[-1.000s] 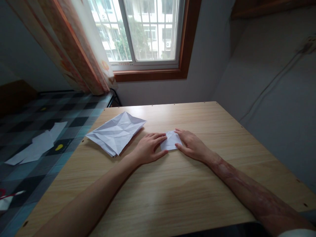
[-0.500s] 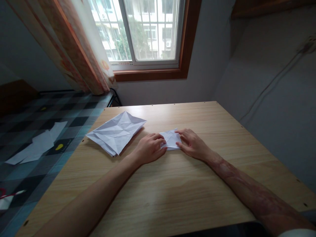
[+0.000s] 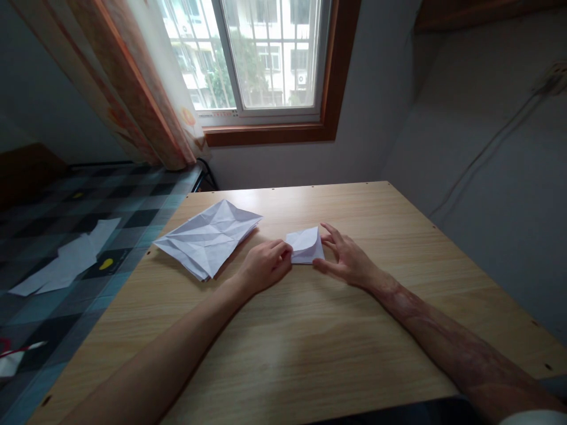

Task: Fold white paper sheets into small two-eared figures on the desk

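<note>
A small folded white sheet of paper (image 3: 303, 248) lies on the wooden table in front of me, its upper layer bowed up towards the right. My left hand (image 3: 269, 262) is closed at its left edge, thumb and fingers pinching the paper there. On the other side is my right hand (image 3: 348, 254), its fingers spread apart. The right thumb touches the paper's near right corner, while the index finger is lifted by the far right corner. Some right fingertips are partly hidden behind the raised layer.
A larger stack of creased white paper (image 3: 210, 239) lies on the table (image 3: 266, 354) to the left. Beyond the table's left edge, a bed with a checked cover (image 3: 146, 195) holds loose paper pieces (image 3: 75, 262) and a red-handled item (image 3: 22, 349). A window (image 3: 274, 59) is ahead.
The top layer of the folded paper has risen and now curves up at the right. My right fingers have spread and lifted; my left fingers have drawn together at the left edge.
</note>
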Tool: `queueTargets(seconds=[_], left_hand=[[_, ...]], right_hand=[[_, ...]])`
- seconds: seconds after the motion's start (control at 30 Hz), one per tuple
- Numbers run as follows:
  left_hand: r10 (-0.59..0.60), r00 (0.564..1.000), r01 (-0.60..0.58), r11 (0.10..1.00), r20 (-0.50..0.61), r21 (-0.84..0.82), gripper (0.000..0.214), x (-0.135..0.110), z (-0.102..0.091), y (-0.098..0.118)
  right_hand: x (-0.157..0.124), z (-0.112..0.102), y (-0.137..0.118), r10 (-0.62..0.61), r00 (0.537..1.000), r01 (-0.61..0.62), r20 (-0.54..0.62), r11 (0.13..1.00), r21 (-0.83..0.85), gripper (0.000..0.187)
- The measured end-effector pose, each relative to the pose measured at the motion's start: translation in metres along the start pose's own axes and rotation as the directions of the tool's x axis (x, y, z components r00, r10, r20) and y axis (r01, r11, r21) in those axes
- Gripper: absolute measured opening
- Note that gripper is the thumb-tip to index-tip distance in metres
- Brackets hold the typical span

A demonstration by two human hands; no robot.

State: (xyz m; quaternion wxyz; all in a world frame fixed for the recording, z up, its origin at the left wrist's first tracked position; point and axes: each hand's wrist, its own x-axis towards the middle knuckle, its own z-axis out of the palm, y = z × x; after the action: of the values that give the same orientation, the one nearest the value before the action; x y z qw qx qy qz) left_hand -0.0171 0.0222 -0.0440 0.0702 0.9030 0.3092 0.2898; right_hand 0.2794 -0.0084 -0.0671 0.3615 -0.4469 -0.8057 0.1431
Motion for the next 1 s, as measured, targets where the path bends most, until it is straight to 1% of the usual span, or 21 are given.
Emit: queueTargets(seconds=[0.1, 0.27, 0.4, 0.5, 0.57, 0.67, 0.77, 0.8, 0.83, 0.9, 0.97, 1.0], left_hand=[[-0.019, 0.999, 0.018, 1.0, -0.032, -0.023, 0.009, -0.001, 0.0, 0.0], [-0.071, 0.996, 0.069, 0.997, -0.055, -0.042, 0.005, -0.002, -0.002, 0.001], [-0.132, 0.99, 0.129, 0.989, -0.049, -0.069, 0.004, 0.0, -0.005, 0.002], [-0.144, 0.989, 0.138, 0.984, -0.043, -0.111, 0.004, 0.003, -0.007, 0.002], [-0.14, 0.99, 0.133, 0.977, -0.028, -0.168, 0.006, 0.005, -0.007, 0.002], [-0.127, 0.992, 0.125, 0.953, 0.011, -0.275, 0.013, 0.007, -0.006, 0.003], [-0.075, 0.996, 0.09, 0.921, 0.056, -0.379, 0.015, 0.007, -0.01, 0.003], [-0.059, 0.996, 0.084, 0.905, 0.073, -0.418, 0.019, 0.007, -0.011, 0.003], [-0.055, 0.994, 0.091, 0.882, 0.09, -0.462, 0.025, 0.006, -0.012, 0.002], [-0.099, 0.988, 0.148, 0.816, 0.116, -0.559, 0.035, 0.006, -0.014, 0.0], [-0.21, 0.971, 0.234, 0.728, 0.115, -0.644, 0.043, 0.006, -0.012, -0.004], [-0.281, 0.954, 0.275, 0.688, 0.103, -0.671, 0.046, 0.006, -0.01, -0.006]], right_hand=[[0.0, 0.001, 0.001, 0.03, 0.999, -0.03, -0.02, 0.999, -0.026, 0.094], [0.002, 0.0, 0.0, 0.022, 0.998, -0.025, -0.061, 0.999, -0.044, 0.079], [0.0, 0.001, -0.001, 0.095, 0.987, -0.095, -0.132, 0.995, 0.01, 0.072], [-0.002, 0.0, -0.001, 0.117, 0.982, -0.106, -0.151, 0.991, 0.08, 0.076], [-0.004, -0.002, -0.001, 0.081, 0.99, -0.065, -0.114, 0.989, 0.135, 0.082], [-0.003, -0.006, -0.002, -0.05, 0.999, 0.049, 0.001, 0.979, 0.2, 0.09], [-0.001, -0.01, -0.007, -0.176, 0.978, 0.154, 0.116, 0.972, 0.18, 0.082], [0.0, -0.011, -0.009, -0.195, 0.969, 0.172, 0.151, 0.973, 0.153, 0.077], [0.001, -0.011, -0.011, -0.208, 0.962, 0.188, 0.179, 0.975, 0.12, 0.075], [0.003, -0.012, -0.014, -0.228, 0.943, 0.22, 0.242, 0.974, 0.061, 0.07], [0.004, -0.011, -0.016, -0.239, 0.933, 0.245, 0.27, 0.969, 0.013, 0.059], [0.005, -0.011, -0.016, -0.24, 0.932, 0.25, 0.273, 0.968, -0.003, 0.053]])
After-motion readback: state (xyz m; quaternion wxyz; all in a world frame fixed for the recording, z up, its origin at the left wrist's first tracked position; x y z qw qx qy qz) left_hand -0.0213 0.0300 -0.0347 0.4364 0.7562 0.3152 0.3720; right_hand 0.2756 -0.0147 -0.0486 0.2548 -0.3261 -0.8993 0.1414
